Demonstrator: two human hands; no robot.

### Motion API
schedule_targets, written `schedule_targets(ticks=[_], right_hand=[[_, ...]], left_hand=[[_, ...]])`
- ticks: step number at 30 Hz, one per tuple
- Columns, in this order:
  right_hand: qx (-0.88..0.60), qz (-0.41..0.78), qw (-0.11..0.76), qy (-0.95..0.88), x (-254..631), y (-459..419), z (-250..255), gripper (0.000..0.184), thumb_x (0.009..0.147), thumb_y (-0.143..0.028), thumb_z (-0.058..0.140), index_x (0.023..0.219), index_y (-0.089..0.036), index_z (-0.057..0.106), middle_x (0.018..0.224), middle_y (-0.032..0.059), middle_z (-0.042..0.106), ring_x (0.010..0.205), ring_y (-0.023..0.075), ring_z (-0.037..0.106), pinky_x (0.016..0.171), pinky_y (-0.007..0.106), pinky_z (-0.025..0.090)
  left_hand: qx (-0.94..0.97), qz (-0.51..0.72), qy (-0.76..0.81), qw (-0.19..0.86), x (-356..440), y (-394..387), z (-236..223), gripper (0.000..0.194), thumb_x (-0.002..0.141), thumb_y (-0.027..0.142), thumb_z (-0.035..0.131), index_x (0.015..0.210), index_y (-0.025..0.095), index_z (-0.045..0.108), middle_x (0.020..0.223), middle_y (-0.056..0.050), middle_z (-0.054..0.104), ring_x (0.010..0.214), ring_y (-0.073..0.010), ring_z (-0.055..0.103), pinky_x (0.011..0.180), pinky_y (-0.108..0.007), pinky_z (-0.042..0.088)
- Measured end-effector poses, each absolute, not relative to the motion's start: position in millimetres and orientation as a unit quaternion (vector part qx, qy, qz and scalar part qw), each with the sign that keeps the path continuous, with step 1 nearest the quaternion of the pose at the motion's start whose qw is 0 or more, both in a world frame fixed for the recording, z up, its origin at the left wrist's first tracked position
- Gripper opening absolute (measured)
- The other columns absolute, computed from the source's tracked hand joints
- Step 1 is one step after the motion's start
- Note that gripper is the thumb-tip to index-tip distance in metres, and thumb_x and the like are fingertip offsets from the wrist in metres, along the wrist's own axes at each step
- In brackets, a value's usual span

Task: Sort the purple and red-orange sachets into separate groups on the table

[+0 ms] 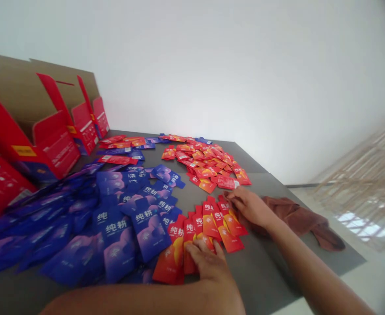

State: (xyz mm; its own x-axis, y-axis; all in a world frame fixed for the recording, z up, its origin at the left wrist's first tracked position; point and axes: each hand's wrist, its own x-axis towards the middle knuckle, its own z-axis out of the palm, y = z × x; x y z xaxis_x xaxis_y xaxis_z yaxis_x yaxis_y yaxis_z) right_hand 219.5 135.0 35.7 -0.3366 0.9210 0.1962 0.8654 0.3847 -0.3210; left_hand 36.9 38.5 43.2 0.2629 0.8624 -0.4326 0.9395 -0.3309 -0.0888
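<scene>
A fanned row of red-orange sachets [208,227] lies on the dark grey table [264,271] in front of me. My left hand [208,260] rests flat on the near end of that row, fingers stretched over the packets. My right hand [249,206] touches the far end of the row, its fingers curled onto the top sachet's edge. A big spread of blue-purple sachets [123,227] covers the table just left of the red row.
A second heap of red sachets [205,162] lies farther back. Open red cardboard boxes [47,140] stand along the left edge. A brown cloth [297,216] lies right of my right hand, near the table's edge. A white wall rises behind.
</scene>
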Motion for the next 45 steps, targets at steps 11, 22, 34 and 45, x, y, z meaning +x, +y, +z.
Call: schedule_targets(ticks=[11,22,34,45], right_hand=[[-0.543,0.084,0.123,-0.827,229,136,27,0.024,0.093,-0.026,0.040,0.092,-0.022,0.063,0.099,0.0080,0.066,0.091,0.0220,0.061,0.082,0.036,0.047],[-0.522,0.106,0.138,-0.835,221,135,13,0.020,0.090,-0.023,0.042,0.087,-0.023,0.062,0.095,0.0061,0.067,0.086,0.0206,0.063,0.080,0.035,0.049],[-0.537,0.190,0.142,-0.809,226,122,29,0.017,0.087,-0.015,0.043,0.088,-0.021,0.059,0.091,0.0039,0.067,0.082,0.0164,0.061,0.077,0.028,0.047],[-0.570,0.140,0.139,-0.798,224,137,44,0.016,0.085,-0.015,0.045,0.091,-0.019,0.060,0.092,0.0045,0.067,0.083,0.0168,0.060,0.077,0.028,0.043]], left_hand=[[0.800,-0.163,0.574,0.058,46,24,29,0.048,0.088,0.024,0.048,0.136,0.029,0.048,0.138,-0.011,0.052,0.127,-0.0394,0.047,0.105,-0.064,0.039],[0.796,-0.111,0.592,0.064,44,24,27,0.045,0.087,0.015,0.048,0.131,0.024,0.054,0.131,-0.015,0.058,0.124,-0.0396,0.051,0.105,-0.062,0.040],[0.803,-0.175,0.559,0.114,33,23,53,0.059,0.081,0.023,0.066,0.137,0.018,0.047,0.138,-0.021,0.051,0.122,-0.0425,0.051,0.105,-0.058,0.040],[0.779,-0.159,0.603,0.060,43,31,30,0.050,0.088,0.011,0.046,0.134,0.027,0.049,0.132,-0.021,0.058,0.121,-0.0437,0.053,0.099,-0.065,0.037]])
